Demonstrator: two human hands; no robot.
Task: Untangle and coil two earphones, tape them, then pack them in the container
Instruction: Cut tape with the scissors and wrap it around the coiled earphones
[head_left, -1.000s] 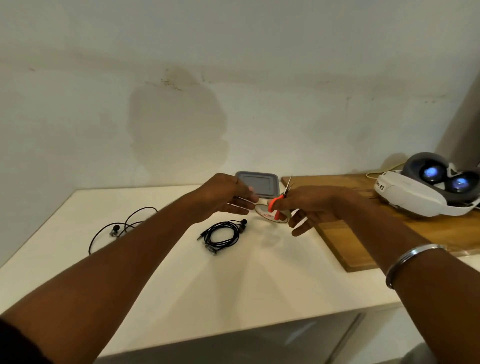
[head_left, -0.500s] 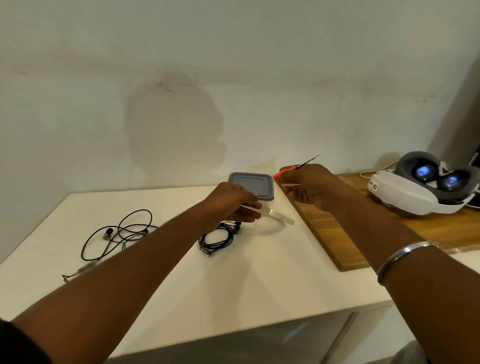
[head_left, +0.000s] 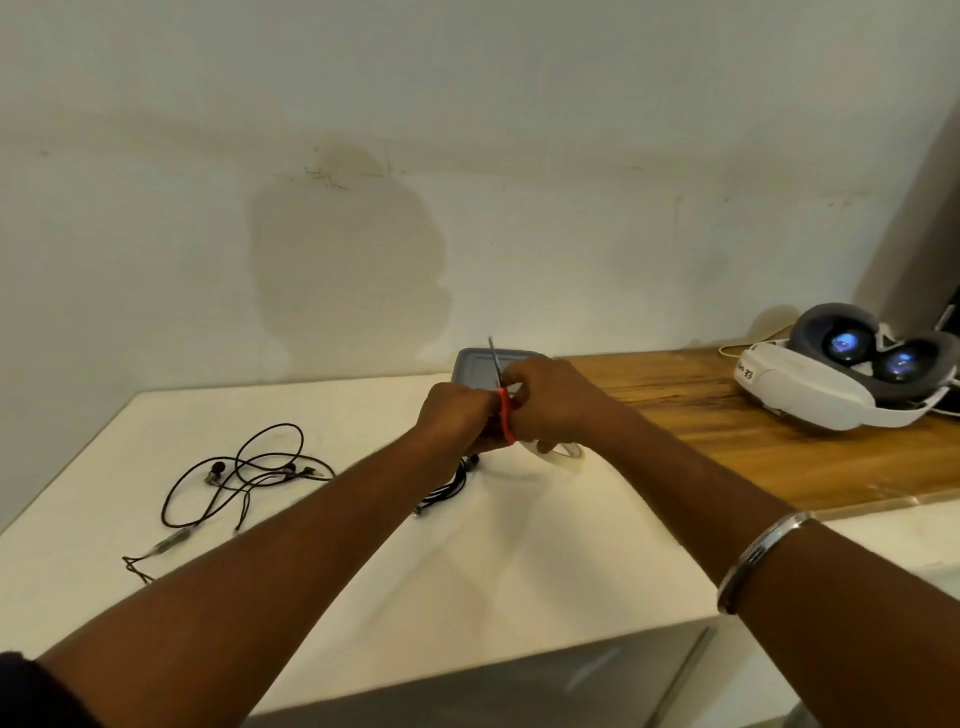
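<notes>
Red-handled scissors (head_left: 505, 415), grey container (head_left: 475, 369), black earphones (head_left: 244, 478) (cream table (head_left: 467, 561), wood-grain board (head_left: 727, 415))

Loose earphone (head_left: 244, 475) left of coiled earphone (head_left: 445, 491), container (head_left: 474, 367) behind

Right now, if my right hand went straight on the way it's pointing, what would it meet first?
The left hand: the right hand, gripping the orange-handled scissors, points leftward at it, and they look nearly touching. Depth is unclear; the grey container lies just behind.
</notes>
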